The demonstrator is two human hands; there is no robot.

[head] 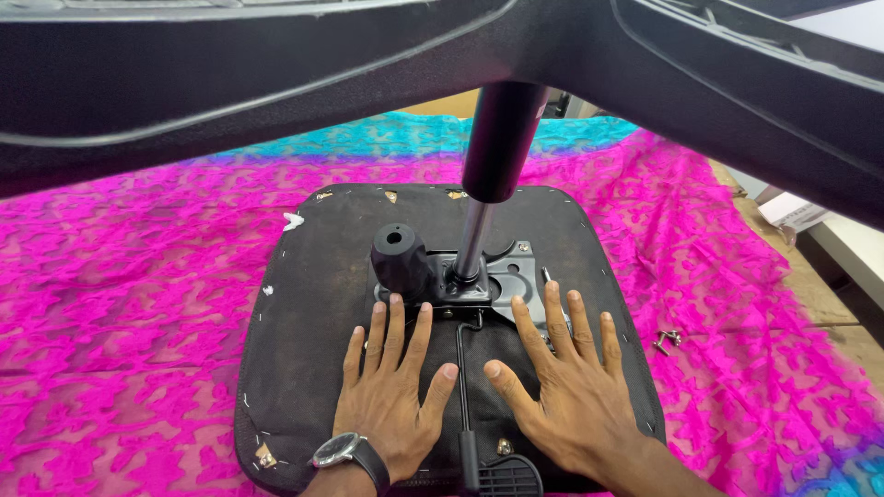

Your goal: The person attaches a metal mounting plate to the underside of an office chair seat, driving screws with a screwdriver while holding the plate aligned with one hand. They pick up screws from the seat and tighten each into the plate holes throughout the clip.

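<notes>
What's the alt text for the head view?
Both hands press flat, fingers spread, on the black underside of an upturned chair seat: left hand and right hand on either side of a black lever. Ahead, a gas cylinder rises from the metal mounting plate into the chair base. Loose screws lie on the pink cloth.

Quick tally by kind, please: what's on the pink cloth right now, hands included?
Hands: 2, left hand and right hand, both flat on the seat
Upturned black seat pan: 1
Gas cylinder in the metal mechanism plate: 1
Black knob: 1
Cluster of loose screws: 1
Total: 6
</notes>
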